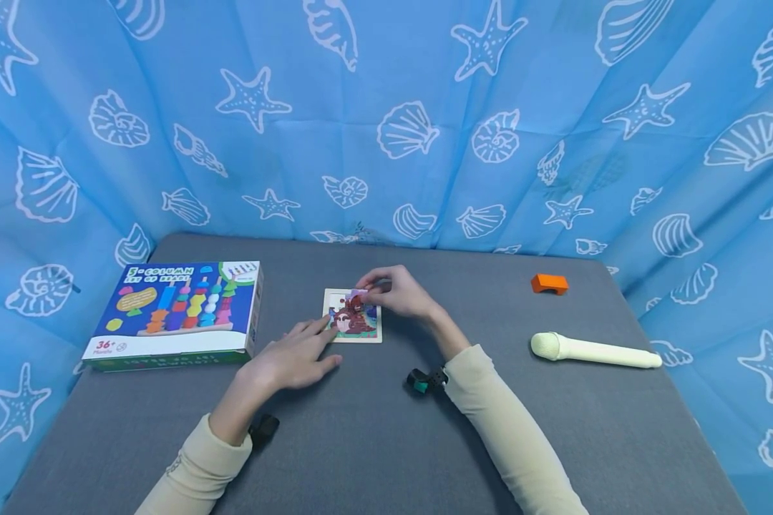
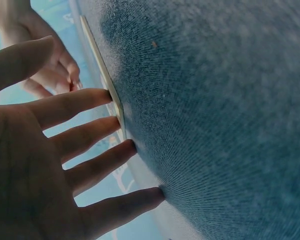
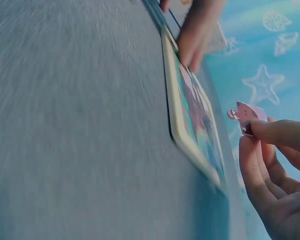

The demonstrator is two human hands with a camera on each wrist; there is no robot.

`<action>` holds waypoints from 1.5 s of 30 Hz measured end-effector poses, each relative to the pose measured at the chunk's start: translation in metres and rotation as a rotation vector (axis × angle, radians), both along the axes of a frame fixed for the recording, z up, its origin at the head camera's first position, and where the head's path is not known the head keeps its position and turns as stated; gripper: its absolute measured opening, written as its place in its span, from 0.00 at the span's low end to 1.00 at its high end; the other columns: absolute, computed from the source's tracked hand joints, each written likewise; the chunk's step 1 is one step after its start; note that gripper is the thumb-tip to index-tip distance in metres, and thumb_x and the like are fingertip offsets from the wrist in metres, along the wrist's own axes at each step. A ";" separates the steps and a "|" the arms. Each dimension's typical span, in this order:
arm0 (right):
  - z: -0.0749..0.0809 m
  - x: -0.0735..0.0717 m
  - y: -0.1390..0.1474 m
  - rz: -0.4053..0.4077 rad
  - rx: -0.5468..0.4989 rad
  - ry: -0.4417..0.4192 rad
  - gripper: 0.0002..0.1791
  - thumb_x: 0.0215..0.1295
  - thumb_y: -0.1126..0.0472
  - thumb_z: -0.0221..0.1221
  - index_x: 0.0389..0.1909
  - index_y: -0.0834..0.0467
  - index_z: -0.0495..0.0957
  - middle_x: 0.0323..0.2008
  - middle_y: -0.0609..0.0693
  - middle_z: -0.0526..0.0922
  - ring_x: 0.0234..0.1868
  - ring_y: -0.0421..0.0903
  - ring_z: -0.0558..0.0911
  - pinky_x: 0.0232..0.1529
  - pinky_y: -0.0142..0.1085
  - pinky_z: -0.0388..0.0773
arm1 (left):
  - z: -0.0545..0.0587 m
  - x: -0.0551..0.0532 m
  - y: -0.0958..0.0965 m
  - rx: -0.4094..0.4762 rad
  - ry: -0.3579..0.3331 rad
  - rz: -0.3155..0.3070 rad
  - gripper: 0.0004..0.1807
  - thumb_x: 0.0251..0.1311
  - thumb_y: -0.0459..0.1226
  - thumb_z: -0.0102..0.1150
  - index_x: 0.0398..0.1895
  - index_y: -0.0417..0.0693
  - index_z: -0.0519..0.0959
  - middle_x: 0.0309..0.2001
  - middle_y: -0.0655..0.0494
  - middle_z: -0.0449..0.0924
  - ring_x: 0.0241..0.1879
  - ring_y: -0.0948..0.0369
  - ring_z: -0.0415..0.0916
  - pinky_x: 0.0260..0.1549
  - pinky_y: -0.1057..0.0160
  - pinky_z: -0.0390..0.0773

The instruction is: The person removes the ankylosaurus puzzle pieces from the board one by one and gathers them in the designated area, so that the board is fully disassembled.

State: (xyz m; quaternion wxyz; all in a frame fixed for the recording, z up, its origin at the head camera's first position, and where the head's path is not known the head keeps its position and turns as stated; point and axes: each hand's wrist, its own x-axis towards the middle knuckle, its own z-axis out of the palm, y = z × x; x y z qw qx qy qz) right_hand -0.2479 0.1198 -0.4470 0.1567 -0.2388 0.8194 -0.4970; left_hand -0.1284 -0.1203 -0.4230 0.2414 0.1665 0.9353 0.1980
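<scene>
A small square jigsaw puzzle [image 1: 361, 330] in a pale wooden frame lies on the grey table, its picture partly filled and its upper left part bare. Between thumb and fingertips my right hand [image 1: 399, 293] pinches a pinkish puzzle piece [image 3: 250, 114], held up over the puzzle's upper right. The piece has a rounded knob at one side, plain in the right wrist view. My left hand [image 1: 296, 357] is spread flat, fingers straight. Its fingertips [image 2: 112, 120] touch the frame's left edge, and the little finger reaches the table.
At the left stands a bead-set box [image 1: 174, 311]. An orange arch block [image 1: 550, 284] and a pale toy microphone [image 1: 595, 350] lie at the right. Behind the table hangs a blue curtain [image 1: 361, 143] with shell prints.
</scene>
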 end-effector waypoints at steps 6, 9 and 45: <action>0.001 -0.003 0.027 -0.059 0.023 -0.001 0.12 0.71 0.70 0.68 0.54 0.66 0.87 0.51 0.64 0.89 0.49 0.53 0.92 0.45 0.33 0.88 | 0.001 0.000 0.002 -0.003 -0.005 0.006 0.37 0.82 0.52 0.53 0.87 0.48 0.61 0.90 0.43 0.49 0.88 0.37 0.49 0.77 0.21 0.57; 0.000 -0.006 0.039 -0.088 0.035 -0.016 0.12 0.71 0.71 0.67 0.54 0.67 0.87 0.51 0.65 0.89 0.48 0.52 0.92 0.44 0.33 0.88 | 0.001 0.001 0.002 0.006 -0.002 0.004 0.37 0.82 0.52 0.53 0.87 0.48 0.61 0.89 0.42 0.49 0.87 0.37 0.49 0.77 0.21 0.57; -0.001 -0.012 0.062 -0.181 0.172 0.028 0.15 0.71 0.68 0.68 0.55 0.68 0.88 0.51 0.66 0.92 0.44 0.51 0.94 0.39 0.31 0.86 | 0.000 0.002 -0.001 0.042 0.050 0.001 0.35 0.82 0.50 0.55 0.85 0.48 0.64 0.88 0.42 0.54 0.86 0.38 0.54 0.70 0.17 0.63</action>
